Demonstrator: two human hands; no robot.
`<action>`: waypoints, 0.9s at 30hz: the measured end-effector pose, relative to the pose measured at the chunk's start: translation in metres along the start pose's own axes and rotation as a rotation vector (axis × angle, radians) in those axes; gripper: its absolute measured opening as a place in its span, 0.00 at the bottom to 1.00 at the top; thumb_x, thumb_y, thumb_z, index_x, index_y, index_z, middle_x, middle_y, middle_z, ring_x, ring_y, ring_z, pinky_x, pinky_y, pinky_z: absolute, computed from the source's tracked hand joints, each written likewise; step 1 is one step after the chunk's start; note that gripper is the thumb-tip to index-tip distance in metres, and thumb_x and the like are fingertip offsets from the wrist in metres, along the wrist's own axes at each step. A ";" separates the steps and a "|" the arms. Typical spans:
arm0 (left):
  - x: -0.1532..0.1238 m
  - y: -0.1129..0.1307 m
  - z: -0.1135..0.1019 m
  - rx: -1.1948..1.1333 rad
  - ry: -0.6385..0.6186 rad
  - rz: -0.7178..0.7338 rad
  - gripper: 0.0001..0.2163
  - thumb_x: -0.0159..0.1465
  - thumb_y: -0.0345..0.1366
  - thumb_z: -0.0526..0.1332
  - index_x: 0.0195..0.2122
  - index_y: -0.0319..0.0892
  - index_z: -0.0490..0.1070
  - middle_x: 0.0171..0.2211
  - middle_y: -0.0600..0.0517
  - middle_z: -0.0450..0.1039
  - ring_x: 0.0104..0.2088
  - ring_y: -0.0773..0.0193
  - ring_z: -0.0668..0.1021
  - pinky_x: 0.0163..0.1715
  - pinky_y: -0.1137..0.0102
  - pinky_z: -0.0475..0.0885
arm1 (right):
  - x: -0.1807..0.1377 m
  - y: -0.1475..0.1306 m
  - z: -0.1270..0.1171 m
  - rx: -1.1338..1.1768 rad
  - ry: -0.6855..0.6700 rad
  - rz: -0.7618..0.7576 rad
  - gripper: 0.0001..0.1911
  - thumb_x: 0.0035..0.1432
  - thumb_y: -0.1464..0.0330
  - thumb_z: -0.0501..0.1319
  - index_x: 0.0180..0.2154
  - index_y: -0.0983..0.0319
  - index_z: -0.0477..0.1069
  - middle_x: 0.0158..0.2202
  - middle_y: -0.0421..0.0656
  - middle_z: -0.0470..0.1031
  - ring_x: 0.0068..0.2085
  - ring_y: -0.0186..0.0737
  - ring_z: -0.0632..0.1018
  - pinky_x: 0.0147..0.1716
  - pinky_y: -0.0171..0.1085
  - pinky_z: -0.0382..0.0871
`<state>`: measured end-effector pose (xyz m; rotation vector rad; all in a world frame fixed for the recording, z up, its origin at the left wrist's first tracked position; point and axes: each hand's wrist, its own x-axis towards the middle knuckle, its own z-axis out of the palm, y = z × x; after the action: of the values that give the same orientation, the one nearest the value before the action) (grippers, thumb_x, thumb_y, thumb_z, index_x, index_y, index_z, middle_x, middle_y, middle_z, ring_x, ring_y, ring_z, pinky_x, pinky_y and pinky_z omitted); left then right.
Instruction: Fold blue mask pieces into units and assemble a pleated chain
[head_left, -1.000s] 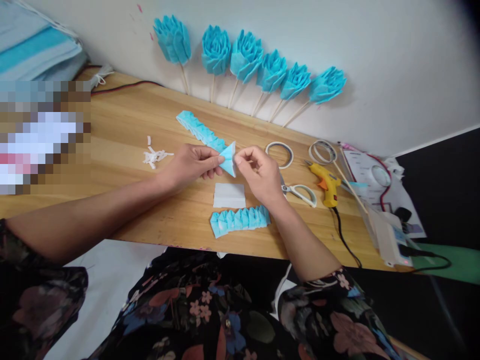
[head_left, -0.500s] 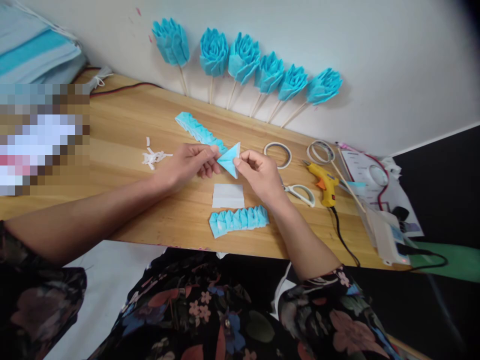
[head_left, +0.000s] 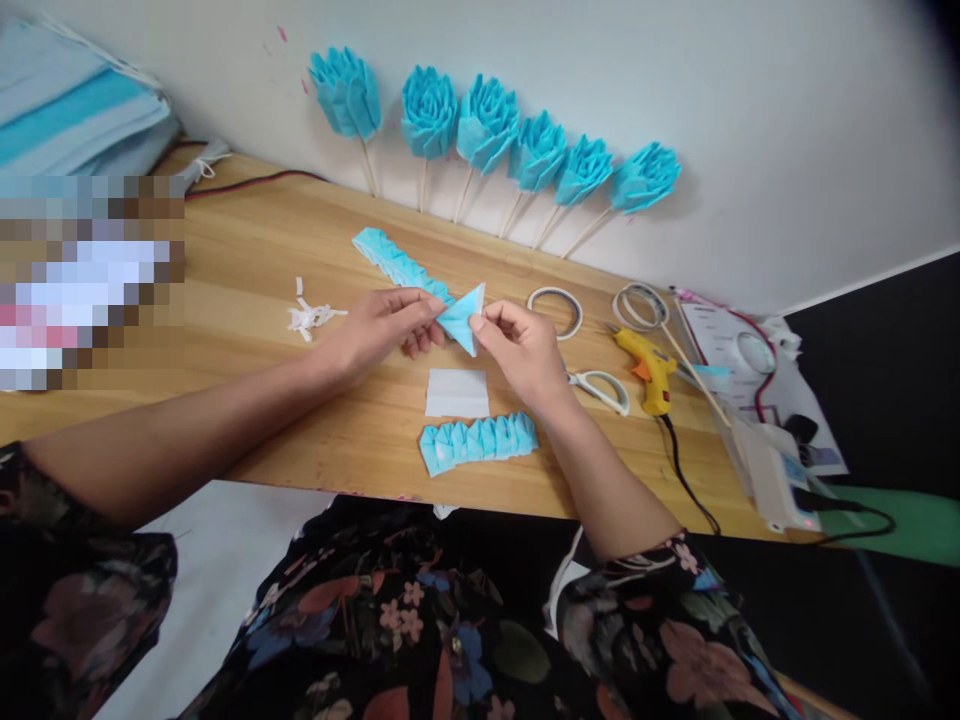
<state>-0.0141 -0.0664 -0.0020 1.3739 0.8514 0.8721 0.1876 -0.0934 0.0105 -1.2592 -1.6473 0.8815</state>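
Note:
Between my two hands is a folded light-blue triangle (head_left: 462, 318) of thin, paper-like sheet with a white edge. Its left point is pinched by the thumb and fingers of my left hand (head_left: 397, 318). My right hand (head_left: 523, 345) grips its wide right side. Behind my left fingers lies a strip of overlapping folded blue pieces (head_left: 397, 260), its near end partly hidden. Below the hands, a white creased sheet (head_left: 457, 393) rests on the wooden table (head_left: 322, 440), and nearer me lies a second folded blue strip (head_left: 478, 443).
Several blue flowers on sticks (head_left: 487, 122) lean against the wall. White scraps (head_left: 309, 318) lie left. To the right are tape rolls (head_left: 555, 313), scissors (head_left: 602, 391) partly behind my right hand, a yellow glue gun (head_left: 646, 365) with its cord, and a power strip (head_left: 776, 480).
Both hands keep their pinch on the blue triangle, which has barely shifted. The whole view has moved slightly; the things on the table stay put.

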 end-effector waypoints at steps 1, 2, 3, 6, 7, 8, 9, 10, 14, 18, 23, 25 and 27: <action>0.000 0.001 0.001 0.018 -0.023 -0.014 0.14 0.67 0.44 0.64 0.30 0.39 0.75 0.27 0.50 0.76 0.26 0.68 0.75 0.29 0.73 0.71 | 0.000 -0.001 0.001 -0.002 -0.007 0.001 0.14 0.59 0.60 0.63 0.25 0.59 0.67 0.22 0.35 0.66 0.25 0.30 0.64 0.27 0.34 0.59; -0.001 0.003 0.002 0.038 -0.043 -0.027 0.13 0.66 0.44 0.65 0.30 0.38 0.75 0.27 0.51 0.75 0.26 0.69 0.74 0.29 0.73 0.70 | -0.001 -0.002 0.001 -0.007 -0.016 0.001 0.13 0.59 0.60 0.63 0.25 0.59 0.68 0.22 0.35 0.66 0.24 0.30 0.64 0.27 0.34 0.59; -0.001 0.004 0.003 0.052 -0.056 -0.034 0.13 0.65 0.43 0.66 0.31 0.38 0.75 0.26 0.52 0.74 0.26 0.69 0.74 0.28 0.74 0.70 | -0.002 -0.002 0.002 -0.013 -0.024 -0.003 0.13 0.59 0.61 0.63 0.26 0.59 0.68 0.22 0.34 0.67 0.24 0.30 0.65 0.26 0.34 0.59; -0.002 0.004 0.004 0.045 -0.053 -0.034 0.10 0.62 0.40 0.68 0.30 0.39 0.75 0.25 0.53 0.73 0.26 0.70 0.73 0.28 0.74 0.68 | -0.003 -0.002 0.004 -0.032 -0.041 -0.027 0.12 0.60 0.62 0.63 0.26 0.59 0.69 0.22 0.35 0.69 0.25 0.30 0.67 0.27 0.34 0.62; -0.001 0.003 0.004 0.032 -0.045 -0.036 0.10 0.61 0.40 0.69 0.29 0.38 0.75 0.25 0.53 0.73 0.25 0.70 0.72 0.28 0.74 0.67 | -0.003 -0.001 0.003 -0.038 -0.041 -0.038 0.13 0.61 0.61 0.63 0.27 0.59 0.69 0.23 0.35 0.70 0.26 0.31 0.69 0.28 0.34 0.64; -0.001 0.002 0.003 0.015 -0.037 -0.041 0.10 0.61 0.39 0.69 0.28 0.38 0.75 0.24 0.53 0.74 0.25 0.70 0.72 0.27 0.74 0.67 | -0.003 0.001 0.003 -0.045 -0.030 -0.051 0.12 0.62 0.61 0.63 0.28 0.59 0.70 0.24 0.36 0.72 0.27 0.32 0.70 0.29 0.35 0.66; -0.001 0.001 0.003 -0.004 -0.026 -0.051 0.10 0.61 0.39 0.69 0.27 0.38 0.74 0.24 0.53 0.74 0.24 0.71 0.72 0.27 0.74 0.67 | -0.003 0.003 0.001 -0.054 -0.006 -0.071 0.11 0.63 0.61 0.62 0.31 0.59 0.72 0.27 0.37 0.74 0.29 0.33 0.73 0.31 0.35 0.67; 0.000 0.001 0.002 -0.026 -0.018 -0.065 0.10 0.61 0.38 0.69 0.27 0.38 0.74 0.23 0.53 0.74 0.24 0.71 0.72 0.27 0.75 0.67 | -0.002 0.005 0.000 -0.072 0.025 -0.103 0.08 0.64 0.62 0.61 0.34 0.59 0.73 0.30 0.38 0.77 0.32 0.35 0.75 0.32 0.36 0.69; 0.002 0.002 0.001 -0.145 0.017 -0.123 0.11 0.60 0.37 0.70 0.25 0.39 0.73 0.22 0.54 0.73 0.23 0.72 0.72 0.25 0.75 0.66 | 0.000 0.011 -0.005 -0.243 0.080 -0.339 0.16 0.62 0.73 0.60 0.50 0.53 0.74 0.53 0.43 0.78 0.55 0.45 0.77 0.47 0.45 0.76; 0.002 0.001 0.000 -0.274 0.015 -0.152 0.09 0.58 0.35 0.71 0.26 0.39 0.72 0.23 0.54 0.73 0.23 0.72 0.73 0.26 0.75 0.67 | 0.000 0.013 -0.006 -0.410 0.017 -0.504 0.23 0.61 0.77 0.62 0.53 0.47 0.73 0.64 0.41 0.70 0.65 0.50 0.70 0.62 0.58 0.67; 0.002 0.001 0.001 -0.258 0.018 -0.139 0.10 0.56 0.36 0.72 0.25 0.39 0.73 0.23 0.54 0.73 0.23 0.72 0.73 0.26 0.75 0.67 | 0.000 0.017 -0.003 -0.379 0.025 -0.550 0.12 0.62 0.73 0.65 0.44 0.49 0.78 0.61 0.41 0.72 0.62 0.50 0.73 0.59 0.57 0.70; 0.001 0.001 0.001 -0.211 0.020 -0.117 0.11 0.56 0.37 0.72 0.24 0.39 0.73 0.23 0.53 0.74 0.23 0.72 0.72 0.25 0.75 0.66 | 0.000 0.018 -0.002 -0.354 0.032 -0.511 0.06 0.63 0.69 0.67 0.40 0.51 0.79 0.59 0.41 0.73 0.61 0.50 0.74 0.58 0.57 0.70; 0.001 0.001 0.001 -0.169 0.017 -0.081 0.11 0.57 0.38 0.72 0.25 0.39 0.73 0.23 0.53 0.74 0.23 0.72 0.72 0.26 0.75 0.66 | 0.000 0.018 -0.002 -0.337 0.035 -0.456 0.02 0.63 0.65 0.68 0.39 0.51 0.79 0.59 0.42 0.73 0.61 0.50 0.74 0.59 0.57 0.69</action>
<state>-0.0129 -0.0660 -0.0015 1.1789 0.8220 0.8741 0.1962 -0.0885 -0.0052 -1.0362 -2.0018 0.3107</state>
